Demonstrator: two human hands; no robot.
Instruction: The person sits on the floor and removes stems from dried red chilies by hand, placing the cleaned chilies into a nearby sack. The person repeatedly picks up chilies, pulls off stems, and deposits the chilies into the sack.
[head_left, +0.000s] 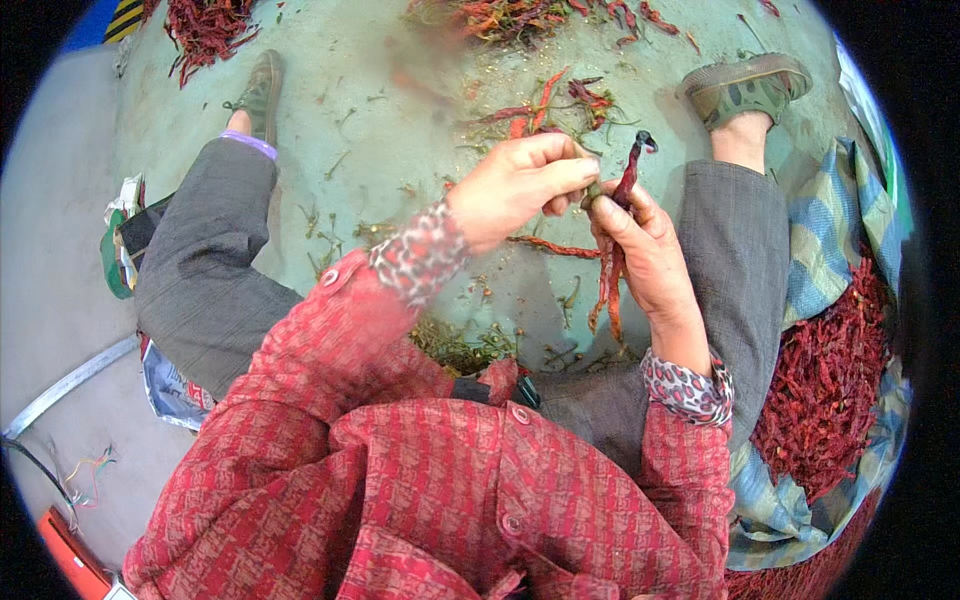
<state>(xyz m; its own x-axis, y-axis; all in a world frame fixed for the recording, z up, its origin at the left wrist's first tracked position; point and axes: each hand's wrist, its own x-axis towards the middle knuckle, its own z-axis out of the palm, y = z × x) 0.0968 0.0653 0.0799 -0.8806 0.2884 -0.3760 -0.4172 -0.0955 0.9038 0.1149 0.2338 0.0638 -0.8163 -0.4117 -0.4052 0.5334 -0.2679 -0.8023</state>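
Several dried red chilies (611, 281) hang from my right hand (646, 259), which grips them between thumb and fingers. One dark, wrinkled chili (631, 172) sticks up out of that hand, and its tip is blackish and hooked. My left hand (525, 184) meets the right from the left side, thumb and forefinger pinching a greenish chili stem (592, 193). That stem's lower end touches the right thumb; whether it is still joined to a chili cannot be told. Below the hands, a single orange-red chili (555, 246) lies on the pale green surface (360, 180).
Loose chilies (592, 101) lie beyond my hands, with a larger chili pile (510, 19) farther off and another chili heap (206, 30) at far left. Picked stems (469, 345) gather near my lap. At right, a blue-and-beige woven sack (821, 232) holds many red chilies (821, 382).
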